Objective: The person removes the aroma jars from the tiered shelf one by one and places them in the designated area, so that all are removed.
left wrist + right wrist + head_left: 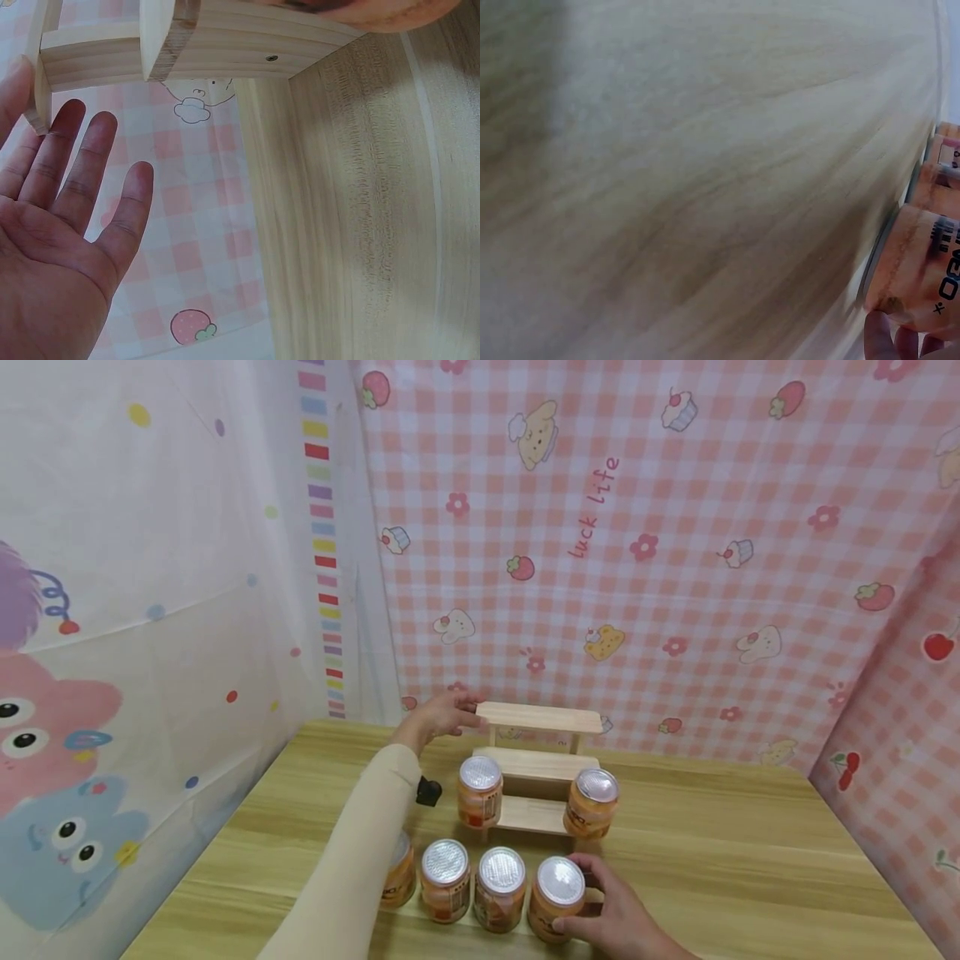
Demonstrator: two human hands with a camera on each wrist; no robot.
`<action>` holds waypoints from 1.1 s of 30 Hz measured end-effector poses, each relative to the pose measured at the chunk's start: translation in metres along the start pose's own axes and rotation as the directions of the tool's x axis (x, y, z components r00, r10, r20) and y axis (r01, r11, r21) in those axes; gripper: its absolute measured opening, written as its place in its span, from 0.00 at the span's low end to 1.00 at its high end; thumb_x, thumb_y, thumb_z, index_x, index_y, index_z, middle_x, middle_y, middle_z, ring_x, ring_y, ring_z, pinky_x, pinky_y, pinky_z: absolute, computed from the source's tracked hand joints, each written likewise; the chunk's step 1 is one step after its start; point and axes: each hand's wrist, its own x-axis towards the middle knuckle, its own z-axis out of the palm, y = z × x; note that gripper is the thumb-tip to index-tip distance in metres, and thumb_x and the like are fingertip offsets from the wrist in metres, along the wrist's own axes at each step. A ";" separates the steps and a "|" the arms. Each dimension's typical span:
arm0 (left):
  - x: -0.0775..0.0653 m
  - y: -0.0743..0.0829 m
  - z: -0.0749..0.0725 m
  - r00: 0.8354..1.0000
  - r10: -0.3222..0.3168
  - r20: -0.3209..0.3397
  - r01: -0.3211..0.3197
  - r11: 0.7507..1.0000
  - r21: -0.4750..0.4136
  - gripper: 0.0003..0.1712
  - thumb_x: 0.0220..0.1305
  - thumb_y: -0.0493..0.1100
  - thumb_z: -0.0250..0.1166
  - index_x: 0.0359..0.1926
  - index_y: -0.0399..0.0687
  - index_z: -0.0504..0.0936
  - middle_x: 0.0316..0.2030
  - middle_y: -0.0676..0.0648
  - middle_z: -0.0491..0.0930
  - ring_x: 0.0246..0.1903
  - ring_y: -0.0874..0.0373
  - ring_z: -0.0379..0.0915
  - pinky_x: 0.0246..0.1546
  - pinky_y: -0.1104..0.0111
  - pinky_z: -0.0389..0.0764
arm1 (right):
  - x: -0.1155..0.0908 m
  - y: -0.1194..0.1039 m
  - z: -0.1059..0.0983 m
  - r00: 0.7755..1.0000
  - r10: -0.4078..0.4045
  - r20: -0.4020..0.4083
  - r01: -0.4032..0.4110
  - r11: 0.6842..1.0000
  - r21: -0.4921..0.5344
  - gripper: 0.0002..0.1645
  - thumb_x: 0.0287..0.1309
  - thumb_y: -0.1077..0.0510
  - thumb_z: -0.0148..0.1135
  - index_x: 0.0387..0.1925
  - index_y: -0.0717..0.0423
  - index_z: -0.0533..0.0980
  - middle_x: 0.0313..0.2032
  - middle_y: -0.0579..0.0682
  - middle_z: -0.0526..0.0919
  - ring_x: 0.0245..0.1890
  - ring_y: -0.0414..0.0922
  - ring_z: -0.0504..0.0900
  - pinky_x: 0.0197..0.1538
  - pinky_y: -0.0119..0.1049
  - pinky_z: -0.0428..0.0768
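Observation:
A small stepped wooden shelf rack [538,766] stands toward the back of the table. My left hand [438,717] pinches the left end of its top board between thumb and fingers, the other fingers spread in the left wrist view. My right hand [611,914] grips an orange-labelled can [557,893] with a silver lid, the rightmost of the front row. Beside it stand a second can [500,889], a third can [446,881] and another can [400,872] partly behind my left sleeve. Two more cans stand at the rack's front, one left [480,792], one right [592,803].
The wooden table [712,852] extends to both sides. A small black object [428,792] lies left of the rack, next to my left forearm. A pink checked cloth [637,593] hangs behind the table, and a white patterned cloth [187,652] hangs at the left.

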 end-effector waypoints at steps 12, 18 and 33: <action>0.002 -0.001 0.000 1.000 0.009 -0.006 -0.009 1.000 0.008 0.33 0.66 0.41 0.67 0.70 0.41 0.69 0.64 0.37 0.69 0.61 0.44 0.68 0.55 0.56 0.77 | -0.003 -0.003 -0.009 0.999 -0.026 0.032 0.027 0.999 -0.017 0.44 0.49 0.63 0.77 0.64 0.68 0.63 0.57 0.63 0.73 0.55 0.46 0.75 0.49 0.36 0.82; 0.002 -0.001 0.000 1.000 0.000 -0.010 0.000 1.000 0.003 0.33 0.66 0.41 0.67 0.70 0.42 0.69 0.65 0.37 0.69 0.62 0.44 0.68 0.56 0.55 0.76 | -0.005 -0.012 -0.018 0.998 -0.060 0.030 0.061 0.997 -0.047 0.41 0.54 0.61 0.74 0.63 0.69 0.63 0.58 0.65 0.71 0.56 0.58 0.73 0.50 0.39 0.82; 0.002 0.000 0.000 1.000 0.014 0.019 -0.014 1.000 0.003 0.35 0.67 0.42 0.66 0.72 0.40 0.65 0.63 0.36 0.69 0.60 0.44 0.70 0.58 0.54 0.75 | 0.003 -0.051 -0.037 0.978 -0.134 -0.161 0.122 0.989 -0.083 0.33 0.54 0.65 0.73 0.59 0.68 0.69 0.51 0.63 0.76 0.52 0.46 0.77 0.50 0.40 0.82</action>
